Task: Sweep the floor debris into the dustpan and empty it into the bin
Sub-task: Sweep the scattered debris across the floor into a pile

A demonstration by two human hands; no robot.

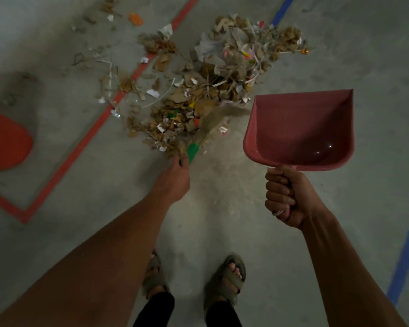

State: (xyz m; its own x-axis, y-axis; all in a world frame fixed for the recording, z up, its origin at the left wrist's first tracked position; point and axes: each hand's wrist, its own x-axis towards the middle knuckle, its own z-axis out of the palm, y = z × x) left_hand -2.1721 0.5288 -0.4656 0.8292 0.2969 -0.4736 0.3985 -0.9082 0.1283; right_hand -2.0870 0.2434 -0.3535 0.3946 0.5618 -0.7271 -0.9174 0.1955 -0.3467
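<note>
The pink plastic dustpan is a smooth, glossy scoop with raised side walls, and its tray holds nothing. The right hand is clenched around its short handle, and whether its lip touches the floor cannot be told. At the left edge sits part of a rounded orange ribbed bin, its contents out of view. The debris lies in a loose heap on the grey concrete floor, just left of the dustpan's mouth: torn brown cardboard, dry leaves, white paper scraps and coloured bits. The left hand is closed on the green-wrapped neck of a straw broom, its blurred bristles fanning into the heap's near edge.
</note>
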